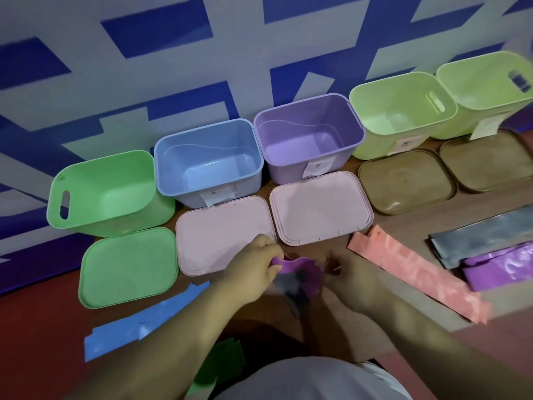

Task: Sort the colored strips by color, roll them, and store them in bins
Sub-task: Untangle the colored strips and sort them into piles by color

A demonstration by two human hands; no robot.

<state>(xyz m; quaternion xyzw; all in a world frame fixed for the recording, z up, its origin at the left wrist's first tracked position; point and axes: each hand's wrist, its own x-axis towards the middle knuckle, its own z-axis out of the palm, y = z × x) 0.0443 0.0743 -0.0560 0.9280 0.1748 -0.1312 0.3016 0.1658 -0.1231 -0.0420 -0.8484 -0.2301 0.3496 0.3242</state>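
Observation:
My left hand and my right hand both hold a purple strip low over the floor, in front of the pink lids; a grey piece shows under it. Blue strips lie at the lower left, green strips near my knee, a pink strip to the right, and a dark grey strip and another purple strip at far right. A row of open bins stands behind: green bin, blue bin, purple bin, and two light green bins.
Lids lie in front of the bins: a green lid, two pink lids, and two brown translucent lids. A blue and grey patterned wall rises just behind the bins.

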